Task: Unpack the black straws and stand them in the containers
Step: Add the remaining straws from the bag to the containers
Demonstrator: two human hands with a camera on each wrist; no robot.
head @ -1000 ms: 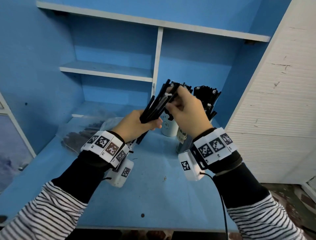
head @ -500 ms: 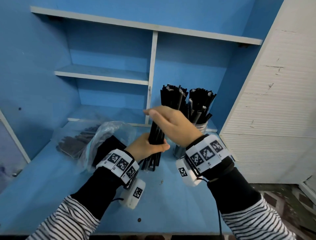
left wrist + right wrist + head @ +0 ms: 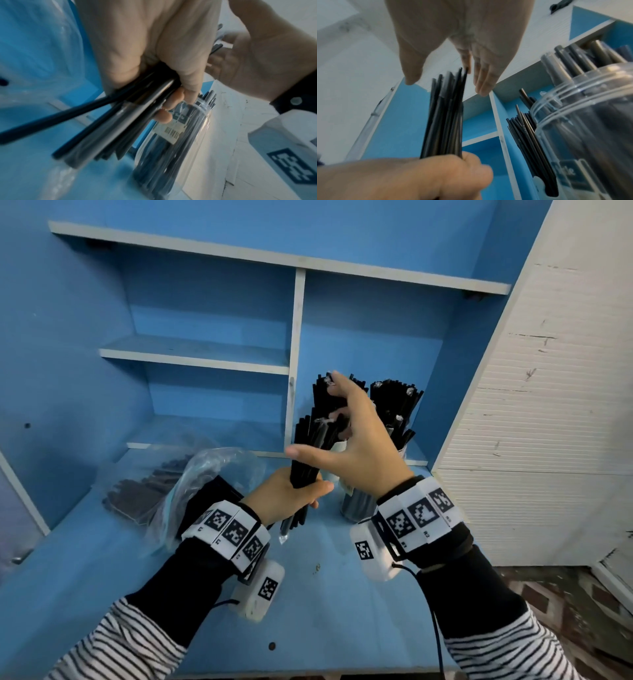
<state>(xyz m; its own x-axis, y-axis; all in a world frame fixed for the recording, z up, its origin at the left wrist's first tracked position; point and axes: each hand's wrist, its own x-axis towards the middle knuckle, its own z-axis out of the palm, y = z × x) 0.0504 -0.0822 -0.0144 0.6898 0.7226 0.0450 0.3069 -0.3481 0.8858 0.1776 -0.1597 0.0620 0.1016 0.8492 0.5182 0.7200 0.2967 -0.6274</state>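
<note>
Blue shelving (image 3: 205, 354) behind a blue tabletop (image 3: 342, 611), white slatted panel (image 3: 548, 422) along the right edge. Toward the back left corner, a clear plastic bag (image 3: 212, 470) of black straws; toward the back right corner, two clear containers (image 3: 594, 142) packed with upright straws, just beside each other. Between bag and containers, an upright bundle of black straws (image 3: 310, 453) gripped low in the curled left hand (image 3: 284, 498), right hand (image 3: 356, 446) spread wide with straight fingers at the bundle's tips, gripping nothing.

Blue shelving unit (image 3: 291, 364) with pale edges, blue tabletop (image 3: 325, 611), white ribbed panel (image 3: 548, 440) (scuffed) at right
</note>
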